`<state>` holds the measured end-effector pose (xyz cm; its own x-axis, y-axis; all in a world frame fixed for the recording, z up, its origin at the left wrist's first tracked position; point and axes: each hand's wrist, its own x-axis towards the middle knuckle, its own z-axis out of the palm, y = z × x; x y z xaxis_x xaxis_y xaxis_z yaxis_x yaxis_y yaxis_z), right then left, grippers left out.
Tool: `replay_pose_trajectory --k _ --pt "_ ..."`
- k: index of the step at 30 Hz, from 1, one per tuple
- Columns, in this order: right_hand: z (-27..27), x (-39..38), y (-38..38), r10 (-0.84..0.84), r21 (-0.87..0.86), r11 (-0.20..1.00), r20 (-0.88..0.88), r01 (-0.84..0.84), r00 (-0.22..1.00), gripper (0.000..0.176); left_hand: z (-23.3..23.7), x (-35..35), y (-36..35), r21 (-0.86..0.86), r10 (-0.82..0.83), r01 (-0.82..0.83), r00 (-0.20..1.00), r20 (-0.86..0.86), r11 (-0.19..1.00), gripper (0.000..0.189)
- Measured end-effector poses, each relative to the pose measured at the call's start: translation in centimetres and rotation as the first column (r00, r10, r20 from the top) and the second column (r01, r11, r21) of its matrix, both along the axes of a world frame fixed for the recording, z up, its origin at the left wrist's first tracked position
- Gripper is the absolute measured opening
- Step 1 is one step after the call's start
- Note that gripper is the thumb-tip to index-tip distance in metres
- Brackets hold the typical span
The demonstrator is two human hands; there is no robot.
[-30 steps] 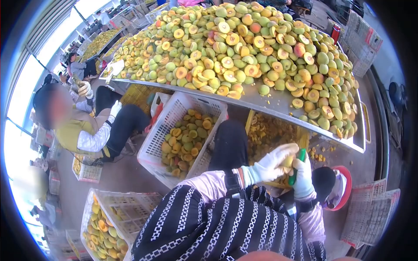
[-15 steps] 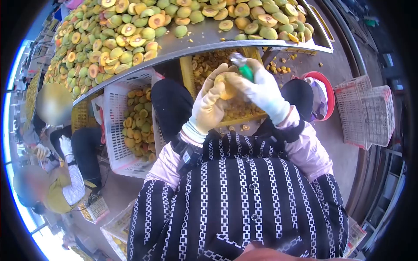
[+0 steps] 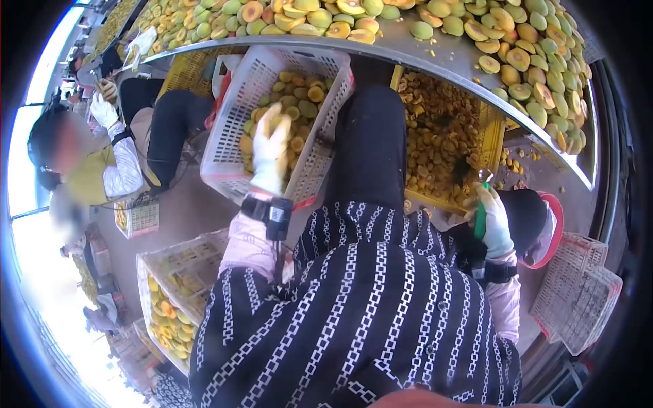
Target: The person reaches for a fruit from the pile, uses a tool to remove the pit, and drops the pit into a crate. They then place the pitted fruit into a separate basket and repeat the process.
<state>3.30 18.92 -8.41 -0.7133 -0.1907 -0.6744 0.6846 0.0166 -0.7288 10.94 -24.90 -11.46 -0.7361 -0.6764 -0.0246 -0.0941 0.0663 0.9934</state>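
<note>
My left hand [image 3: 270, 149], in a pale glove, is over a white crate [image 3: 228, 139] that holds halved peaches [image 3: 306, 109]. Motion smears its fingers, so I cannot make out whether a fruit is between them. To the right, beside my knee, my right hand [image 3: 495, 224] is also gloved and closed around a green-handled tool [image 3: 481, 216] with a small metal tip pointing up. Near that hand, a yellow crate [image 3: 491, 139] holds many small brownish-orange fruit pieces [image 3: 435, 129].
A metal table [image 3: 408, 51] heaped with halved peaches [image 3: 524, 58] spans the top. A red tub [image 3: 556, 231] and stacked crates [image 3: 575, 292] stand right. Another crate of fruit [image 3: 166, 313] is lower left. A co-worker [image 3: 88, 163] sits at left. Fruit bits [image 3: 520, 163] lie on the floor.
My hands have parted from around a peach piece; the left moved over the white crate, the right drew back rightward with the tool. The view has turned left.
</note>
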Motion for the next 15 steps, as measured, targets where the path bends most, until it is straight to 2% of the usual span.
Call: replay_pose_trajectory --k 1,2,3,4,5,6,7,9,10,11,12,13,14,15 --pt "0.2 0.0 -0.5 0.027 -0.003 1.0 -0.019 -0.027 0.999 0.038 -2.9 2.0 -3.6 -0.442 -0.092 0.154 0.983 0.158 0.884 0.04" --pt "0.2 -0.4 -0.9 0.048 -0.009 0.999 -0.05 -0.049 0.998 0.039 -1.2 3.4 -2.7 -0.161 -0.091 0.125 0.975 0.203 0.979 0.035" --pt "-0.3 -0.8 -1.0 0.081 -0.003 0.997 -0.079 -0.082 0.994 0.04 -3.0 4.5 -4.3 0.062 -0.082 0.07 0.976 0.204 0.996 0.035" --pt "0.2 -1.2 -1.4 0.058 -0.045 0.997 -0.044 -0.06 0.997 0.04 -3.4 4.6 -4.7 -0.047 0.0 0.014 0.96 0.28 0.999 0.034" --pt "0.6 -1.6 -2.0 0.039 -0.088 0.995 -0.005 -0.039 0.999 0.04 -6.2 4.5 -6.3 -0.177 0.082 -0.039 0.966 0.244 0.983 0.033" --pt "0.5 -1.9 -2.2 0.063 -0.136 0.988 -0.03 -0.066 0.998 0.04 -5.2 2.8 -6.0 -0.06 0.094 -0.085 0.98 0.173 0.995 0.032" --pt "0.8 -2.2 -2.6 0.112 -0.071 0.991 -0.036 -0.115 0.993 0.041 -3.2 0.9 -4.8 0.062 0.119 -0.126 0.987 0.106 0.99 0.03" --pt "-0.2 -2.7 -3.1 0.213 0.045 0.976 -0.036 -0.211 0.976 0.041 1.1 -4.2 -2.8 0.087 0.043 -0.04 0.999 -0.032 0.995 0.029" --pt "-2.1 -2.4 -3.4 0.216 0.073 0.975 -0.116 -0.209 0.969 0.04 2.3 -7.2 -2.2 -0.001 0.007 -0.007 0.999 -0.052 1.0 0.028" --pt "-2.3 -2.6 -4.2 0.25 0.165 0.96 -0.145 -0.226 0.957 0.037 3.4 -10.2 -2.0 -0.166 -0.075 0.063 0.995 -0.063 0.984 0.029" --pt "-3.8 -2.7 -4.0 0.348 0.236 0.923 -0.173 -0.304 0.922 0.035 2.7 -13.5 -2.6 -0.454 -0.124 0.072 0.988 -0.087 0.888 0.03" --pt "-5.0 -2.9 -3.9 0.441 0.31 0.875 -0.19 -0.372 0.877 0.033 3.4 -16.6 -2.2 -0.565 -0.191 0.098 0.976 -0.107 0.819 0.03" --pt "-3.3 -3.2 -4.9 0.378 0.226 0.907 -0.067 -0.355 0.923 0.032 4.2 -19.7 -1.6 -0.751 -0.229 0.077 0.968 -0.1 0.656 0.028" --pt "-3.6 -3.3 -5.0 0.403 0.251 0.891 -0.053 -0.379 0.914 0.033 5.8 -22.2 -0.9 -0.809 -0.294 0.169 0.956 -0.004 0.563 0.035"
